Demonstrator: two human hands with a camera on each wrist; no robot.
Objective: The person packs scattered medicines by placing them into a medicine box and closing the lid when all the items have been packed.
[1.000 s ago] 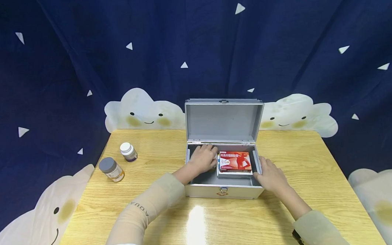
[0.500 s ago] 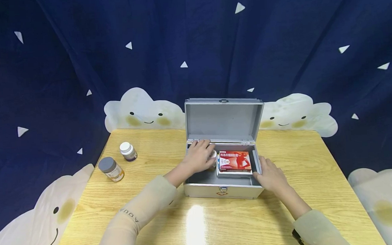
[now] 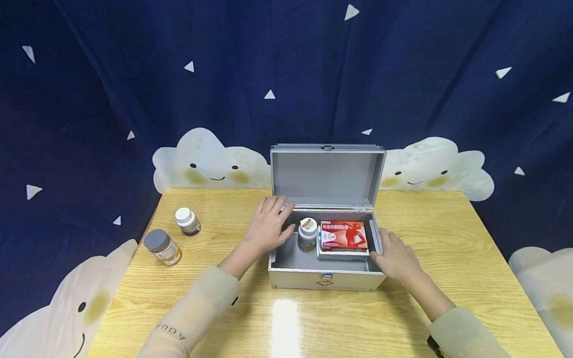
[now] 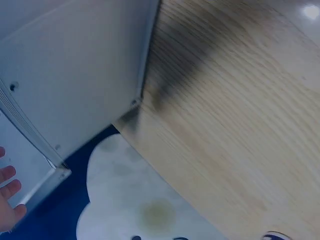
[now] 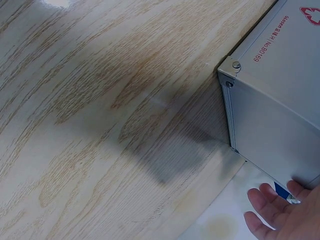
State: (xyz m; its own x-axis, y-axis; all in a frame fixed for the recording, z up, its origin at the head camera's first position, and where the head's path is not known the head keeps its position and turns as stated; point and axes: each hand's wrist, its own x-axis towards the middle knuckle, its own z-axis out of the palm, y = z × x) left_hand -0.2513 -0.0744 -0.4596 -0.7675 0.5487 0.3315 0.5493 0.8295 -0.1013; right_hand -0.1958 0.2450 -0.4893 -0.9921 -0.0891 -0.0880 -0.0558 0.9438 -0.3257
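A silver metal first-aid box [image 3: 294, 278] stands on the table with its lid [image 3: 327, 179] raised. Inside, a pill bottle [image 3: 307, 237] with a white cap stands upright to the left of a red medicine box [image 3: 343, 234], which lies flat on other boxes. My left hand [image 3: 265, 229] hovers over the left rim, fingers spread and holding nothing; the left wrist view catches only its fingertips [image 4: 11, 187]. At the right wall, my right hand [image 3: 397, 257] holds the first-aid box, thumb over the rim and fingers outside. In the right wrist view, those fingers [image 5: 270, 205] look loosely bent.
Two more bottles stand at the table's left: a small white-capped one [image 3: 188, 222] and a larger grey-capped one [image 3: 162, 247]. The wooden table [image 3: 440, 236] backs onto a dark blue curtain [image 3: 309, 53] with cloud shapes along the edge.
My left hand has let go of the pill bottle inside the first-aid box and moved up and left to the rim, uncovering the bottle. The right hand stays put.
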